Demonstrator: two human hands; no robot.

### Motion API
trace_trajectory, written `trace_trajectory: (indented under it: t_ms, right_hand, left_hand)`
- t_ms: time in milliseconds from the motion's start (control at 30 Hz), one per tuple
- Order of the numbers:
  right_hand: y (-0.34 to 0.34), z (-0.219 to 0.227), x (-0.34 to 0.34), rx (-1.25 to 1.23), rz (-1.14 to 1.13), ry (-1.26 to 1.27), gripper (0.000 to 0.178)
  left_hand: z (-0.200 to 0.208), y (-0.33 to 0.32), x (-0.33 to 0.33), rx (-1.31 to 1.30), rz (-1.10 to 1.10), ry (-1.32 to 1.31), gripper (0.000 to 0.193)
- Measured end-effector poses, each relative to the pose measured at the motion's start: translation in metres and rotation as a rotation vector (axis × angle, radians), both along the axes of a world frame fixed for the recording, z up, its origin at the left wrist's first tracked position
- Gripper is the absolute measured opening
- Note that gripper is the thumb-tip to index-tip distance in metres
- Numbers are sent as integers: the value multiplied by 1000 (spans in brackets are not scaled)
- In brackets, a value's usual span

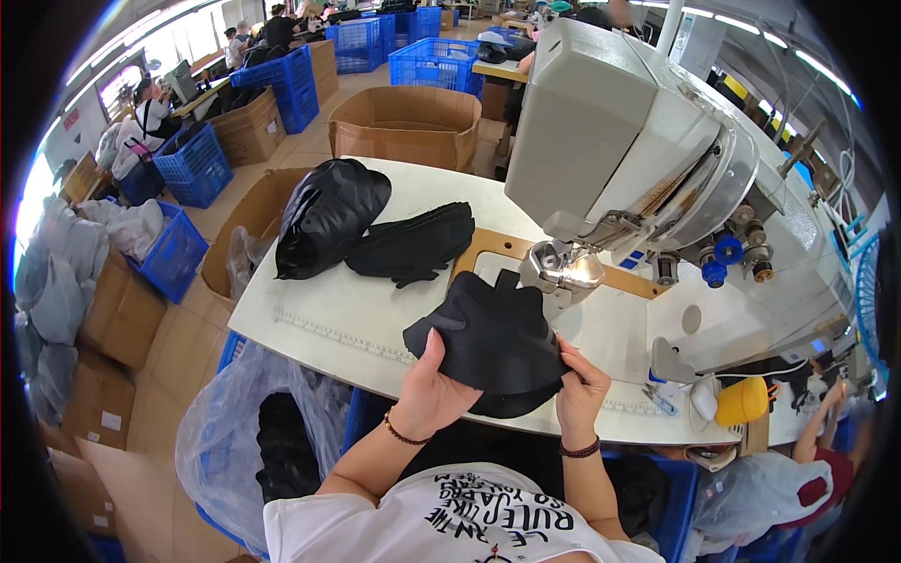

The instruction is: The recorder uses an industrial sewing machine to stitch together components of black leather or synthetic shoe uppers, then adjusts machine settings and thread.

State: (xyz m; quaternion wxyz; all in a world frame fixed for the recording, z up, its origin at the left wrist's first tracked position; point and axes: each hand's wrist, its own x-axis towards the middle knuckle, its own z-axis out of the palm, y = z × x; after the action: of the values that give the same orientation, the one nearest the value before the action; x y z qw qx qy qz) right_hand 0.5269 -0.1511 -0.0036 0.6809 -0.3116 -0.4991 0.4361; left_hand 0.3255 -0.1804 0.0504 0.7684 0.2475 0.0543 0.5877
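Observation:
Between my two hands is a black, curved fabric piece [493, 342] with a lobed upper edge, just in front of the sewing machine's lit needle area [563, 267]. My left hand [434, 389] grips its left side, thumb on top and fingers beneath. On its right edge my right hand [581, 387] pinches the cloth. A second dark layer shows under the piece's lower rim. Farther left on the white table [328, 319] lie a stack of flat black fabric pieces [413, 246] and a pile of shiny black moulded pieces [333, 216].
The sewing machine's large white head [619, 122] rises at the right. A yellow container [741, 402] and small blue-handled snips [660, 401] lie at the table's right. Cardboard boxes [404, 141] stand behind; a plastic-lined blue crate [230, 352] sits below left. Other people work farther off.

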Motion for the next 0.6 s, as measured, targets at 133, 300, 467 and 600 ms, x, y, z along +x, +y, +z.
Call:
trace_trajectory:
  t_ms: [133, 300, 467, 600]
  right_hand:
    - [-3, 5, 0, 41, -6, -122, 33]
    - [-8, 10, -4, 42, -27, -166, 33]
    - [-6, 45, -11, 150, -28, -284, 22]
    - [4, 94, -18, 198, 29, -490, 16]
  left_hand:
    - [-4, -3, -7, 99, -11, 4, 64]
    - [-6, -5, -9, 111, 77, -4, 66]
    - [1, -5, -9, 50, 254, 145, 65]
    - [7, -5, -1, 25, 312, 156, 54]
